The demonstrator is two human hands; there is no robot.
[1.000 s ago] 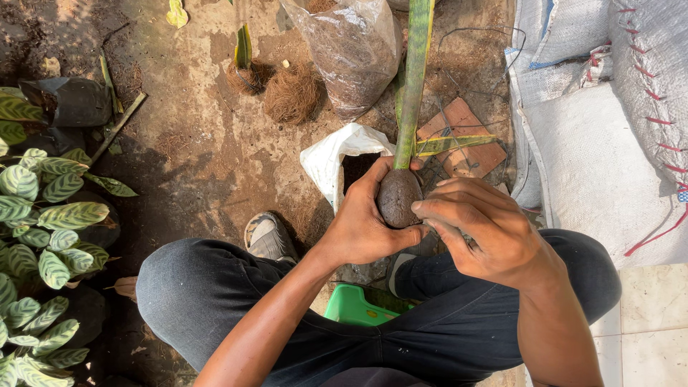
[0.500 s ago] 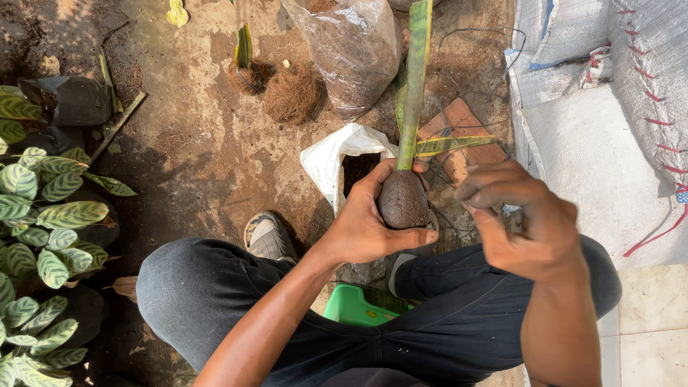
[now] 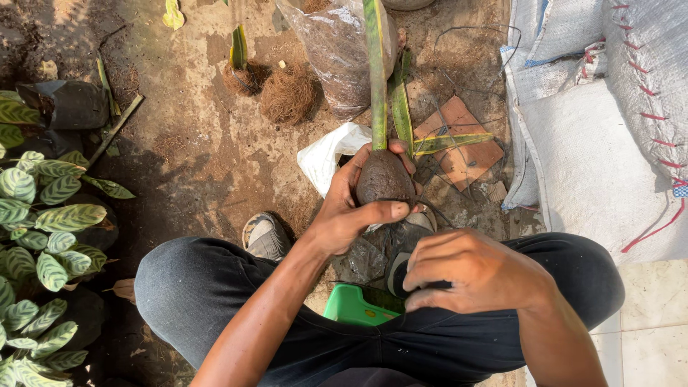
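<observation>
Left hand (image 3: 344, 211) still grips soil ball (image 3: 385, 178); right hand (image 3: 476, 272), fingers clenched, has dropped to lap.

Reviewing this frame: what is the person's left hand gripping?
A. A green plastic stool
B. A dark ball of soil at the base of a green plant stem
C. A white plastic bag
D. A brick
B: the left hand wraps around the dark soil ball, from which the green stem rises; the white bag lies on the ground behind it.

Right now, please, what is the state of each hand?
Left hand: closed around the soil ball of a plant.
Right hand: fingers curled closed; whether it holds something cannot be told.
</observation>
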